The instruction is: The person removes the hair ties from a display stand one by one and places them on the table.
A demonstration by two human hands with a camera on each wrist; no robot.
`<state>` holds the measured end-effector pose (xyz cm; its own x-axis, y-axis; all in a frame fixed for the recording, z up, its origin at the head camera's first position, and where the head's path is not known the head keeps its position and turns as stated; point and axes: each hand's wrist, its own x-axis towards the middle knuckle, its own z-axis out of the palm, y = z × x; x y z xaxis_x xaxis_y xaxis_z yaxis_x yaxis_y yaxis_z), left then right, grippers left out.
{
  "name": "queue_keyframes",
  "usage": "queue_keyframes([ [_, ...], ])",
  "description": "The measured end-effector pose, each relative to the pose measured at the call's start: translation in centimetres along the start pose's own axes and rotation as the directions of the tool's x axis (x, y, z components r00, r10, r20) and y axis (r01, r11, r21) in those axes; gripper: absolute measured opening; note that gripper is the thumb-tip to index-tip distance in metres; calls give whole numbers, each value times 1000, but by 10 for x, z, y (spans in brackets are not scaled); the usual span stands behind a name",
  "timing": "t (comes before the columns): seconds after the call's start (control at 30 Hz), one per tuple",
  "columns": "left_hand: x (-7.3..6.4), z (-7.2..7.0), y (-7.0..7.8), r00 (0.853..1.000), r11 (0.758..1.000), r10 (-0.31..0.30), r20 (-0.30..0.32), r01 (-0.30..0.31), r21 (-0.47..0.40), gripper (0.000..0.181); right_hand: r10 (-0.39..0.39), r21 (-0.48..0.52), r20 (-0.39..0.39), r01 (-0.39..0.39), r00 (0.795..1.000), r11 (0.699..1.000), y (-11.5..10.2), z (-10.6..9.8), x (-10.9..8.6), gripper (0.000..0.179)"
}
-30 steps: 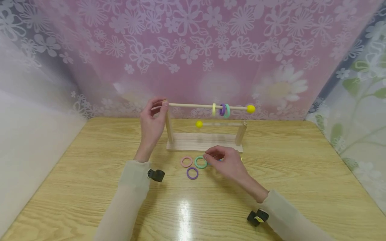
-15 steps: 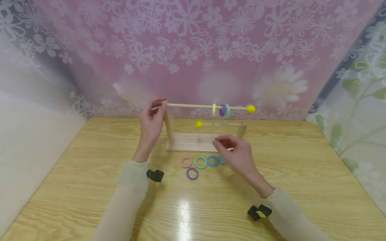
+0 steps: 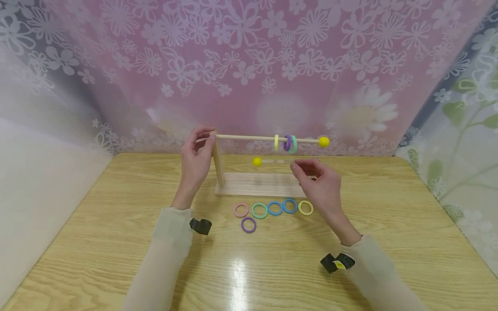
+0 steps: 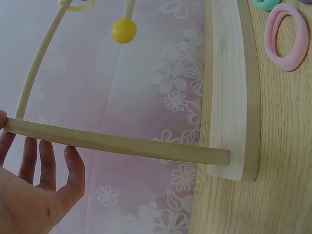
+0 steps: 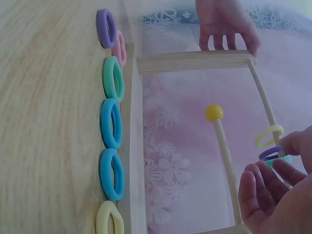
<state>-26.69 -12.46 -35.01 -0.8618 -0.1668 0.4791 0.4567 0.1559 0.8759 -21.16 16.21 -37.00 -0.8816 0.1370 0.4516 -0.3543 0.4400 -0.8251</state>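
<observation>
My left hand (image 3: 196, 155) pinches the top of the left upright (image 4: 117, 142) of a wooden stand (image 3: 256, 185), thumb in front and fingers behind. From that upright a long rod (image 3: 245, 137) runs right to a yellow ball (image 3: 324, 141). Yellow (image 3: 276, 143), purple (image 3: 287, 143) and green (image 3: 293, 144) hair ties hang on this rod. My right hand (image 3: 320, 181) is raised before the stand's right side, hiding the right upright in the head view. Nothing shows held in its loosely bent fingers; the right wrist view has them near the hanging hair ties.
Along the stand's front lie pink (image 3: 241, 210), green (image 3: 259, 211), blue (image 3: 274, 208) and yellow (image 3: 305, 208) hair ties, plus a second blue tie (image 3: 289, 206). A purple hair tie (image 3: 248, 225) lies nearer me. The shorter lower rod ends in a yellow ball (image 3: 257, 161). A patterned curtain (image 3: 241, 65) hangs behind.
My right hand has risen from the hair ties on the table and moved right, uncovering the blue and yellow ones. My left hand stays on the upright.
</observation>
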Motion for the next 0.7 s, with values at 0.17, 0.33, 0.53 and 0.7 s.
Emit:
queue_keyframes([
  [0.17, 0, 1, -1, 1000, 1000, 15, -6, -15, 19, 25, -3, 19, -55, 4, 998, 1000, 1, -1, 7, 21],
  [0.33, 0, 1, -1, 1000, 1000, 21, -5, -21, 19, 24, -14, 35, -100, 17, 995, 999, 0, 1, 13, 20],
  [0.53, 0, 0, -2, 1000, 1000, 22, 0, -22, 22, 24, -53, 83, -144, 66, 988, 994, -3, 6, 20, 19],
  [0.7, 0, 0, -2, 1000, 999, 30, 1, -31, 25, 25, -75, 93, -164, 91, 984, 992, -4, 11, 24, 17],
])
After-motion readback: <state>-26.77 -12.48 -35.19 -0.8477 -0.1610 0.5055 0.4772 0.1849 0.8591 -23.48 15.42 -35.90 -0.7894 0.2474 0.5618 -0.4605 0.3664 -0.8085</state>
